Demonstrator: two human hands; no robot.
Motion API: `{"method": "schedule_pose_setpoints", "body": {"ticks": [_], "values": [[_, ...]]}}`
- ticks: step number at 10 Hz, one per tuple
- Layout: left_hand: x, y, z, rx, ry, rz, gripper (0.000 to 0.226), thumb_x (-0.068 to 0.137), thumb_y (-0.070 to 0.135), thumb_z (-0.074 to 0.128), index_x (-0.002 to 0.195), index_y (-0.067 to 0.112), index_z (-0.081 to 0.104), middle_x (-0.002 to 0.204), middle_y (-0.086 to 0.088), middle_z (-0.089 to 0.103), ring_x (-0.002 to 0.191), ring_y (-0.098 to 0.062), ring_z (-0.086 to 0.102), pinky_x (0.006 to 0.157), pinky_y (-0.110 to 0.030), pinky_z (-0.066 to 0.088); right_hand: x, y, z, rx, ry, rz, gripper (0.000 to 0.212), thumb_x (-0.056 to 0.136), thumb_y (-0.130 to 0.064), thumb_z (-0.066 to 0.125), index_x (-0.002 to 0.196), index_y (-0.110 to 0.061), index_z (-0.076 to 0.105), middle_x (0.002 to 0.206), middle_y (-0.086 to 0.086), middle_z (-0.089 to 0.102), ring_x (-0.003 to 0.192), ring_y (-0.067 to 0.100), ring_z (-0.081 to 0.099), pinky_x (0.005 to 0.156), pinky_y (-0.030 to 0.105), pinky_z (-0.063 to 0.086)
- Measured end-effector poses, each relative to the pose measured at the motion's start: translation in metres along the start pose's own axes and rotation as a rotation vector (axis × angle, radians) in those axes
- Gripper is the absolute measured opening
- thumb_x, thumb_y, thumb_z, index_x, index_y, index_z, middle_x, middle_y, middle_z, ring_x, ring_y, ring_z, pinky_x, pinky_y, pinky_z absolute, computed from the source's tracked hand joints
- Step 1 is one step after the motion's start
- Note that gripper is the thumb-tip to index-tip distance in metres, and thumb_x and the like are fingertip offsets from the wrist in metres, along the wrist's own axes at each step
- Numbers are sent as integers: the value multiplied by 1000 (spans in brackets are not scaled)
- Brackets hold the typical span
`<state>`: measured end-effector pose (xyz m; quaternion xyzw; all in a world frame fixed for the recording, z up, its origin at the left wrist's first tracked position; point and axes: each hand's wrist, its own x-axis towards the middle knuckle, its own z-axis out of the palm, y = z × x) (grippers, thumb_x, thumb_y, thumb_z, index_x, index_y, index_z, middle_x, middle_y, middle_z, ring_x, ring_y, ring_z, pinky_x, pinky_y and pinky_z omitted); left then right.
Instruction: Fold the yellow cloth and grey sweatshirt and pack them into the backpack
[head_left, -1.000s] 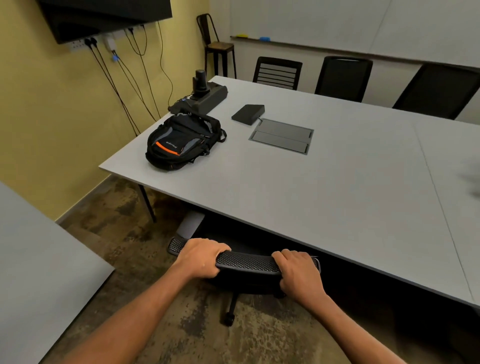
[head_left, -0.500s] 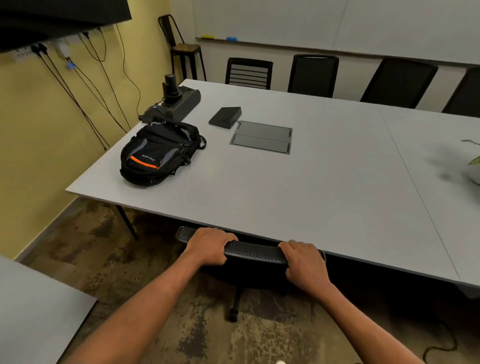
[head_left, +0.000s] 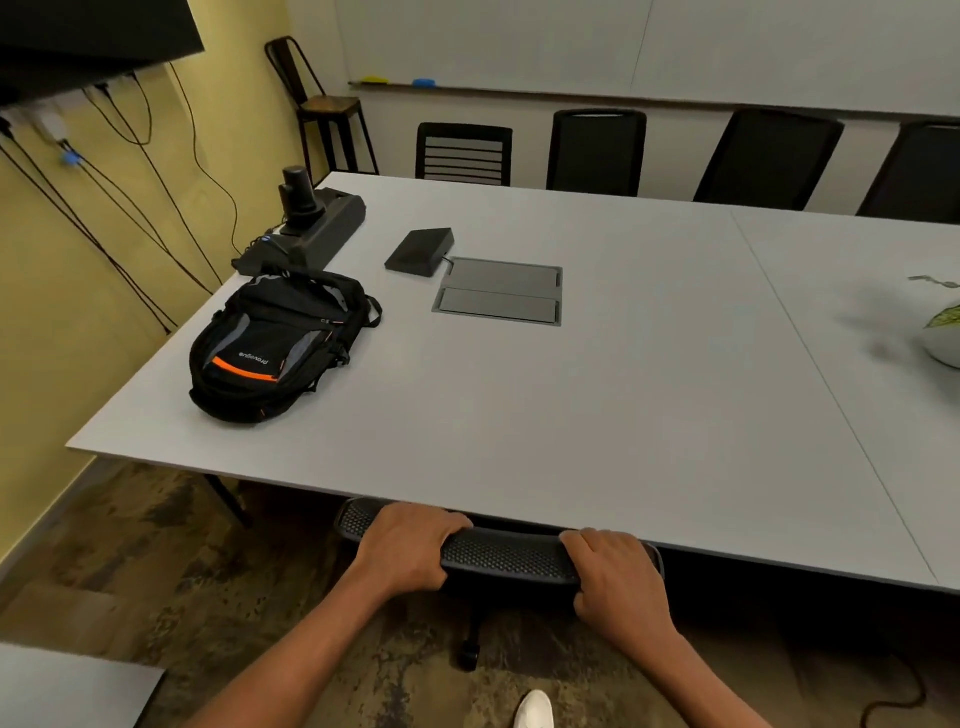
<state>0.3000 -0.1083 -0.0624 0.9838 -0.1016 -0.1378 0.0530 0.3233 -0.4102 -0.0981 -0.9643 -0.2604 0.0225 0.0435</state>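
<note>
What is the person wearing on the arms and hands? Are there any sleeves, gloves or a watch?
Nothing shows on them. The left hand and the right hand have no gloves and no visible ring. Both forearms are bare down to the picture's edge: no sleeve, watch or bracelet.

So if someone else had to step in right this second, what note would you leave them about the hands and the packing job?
Left hand: curled over the top of the black mesh chair back, near its left end.
Right hand: same grip, near the right end.
Black backpack with an orange stripe: lying on the grey table, left side, nobody touching it.
Yellow cloth and grey sweatshirt: not in view.
Done: no folding or packing shows.
Left: find both pieces, fold them, pack them into the backpack.
</note>
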Motion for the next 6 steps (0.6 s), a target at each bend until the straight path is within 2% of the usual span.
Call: {"method": "schedule_pose_setpoints", "body": {"ticks": [1,2,3,4,5,6], "values": [[2,-1,-1,5,-12,14,75,71,42,64,145,49,53,126,15,74,116,-14,69,98,-37,55,1,-1,-1,22,-29,15,57,61,-30,70,117,-24,71,99,-4,73,88,24,72,80,41,59],[3,-2,-5,-27,-24,17,79,71,45,63,149,48,52,136,17,70,125,-11,66,109,-36,50,8,-5,-16,70,-107,-19,60,85,-63,54,134,-31,66,122,-9,71,110,21,70,97,44,53],[3,-3,-7,-58,-44,21,81,69,48,61,150,49,52,140,18,68,129,-9,63,113,-33,47,21,-10,-33,125,-282,-33,95,83,-99,29,149,-36,53,142,-12,62,129,17,60,111,46,42],[3,-1,-18,-101,-45,37,77,72,64,62,147,54,52,140,21,67,129,-5,62,111,-29,45,48,-16,-44,244,-381,23,108,78,-104,13,158,-37,42,158,-10,52,142,16,49,117,45,35],[8,-3,-34,-242,-177,55,86,72,87,65,151,57,46,149,24,60,136,-3,57,113,-27,41,66,-20,-41,319,-353,106,104,83,-100,14,159,-34,40,162,-4,48,145,21,47,118,48,35],[32,-20,-58,-438,-396,10,97,72,98,60,156,53,43,161,23,48,145,-4,47,122,-30,35,106,-19,-33,233,-227,118,96,90,-93,19,159,-30,39,165,-2,43,149,22,42,118,48,34]]}}
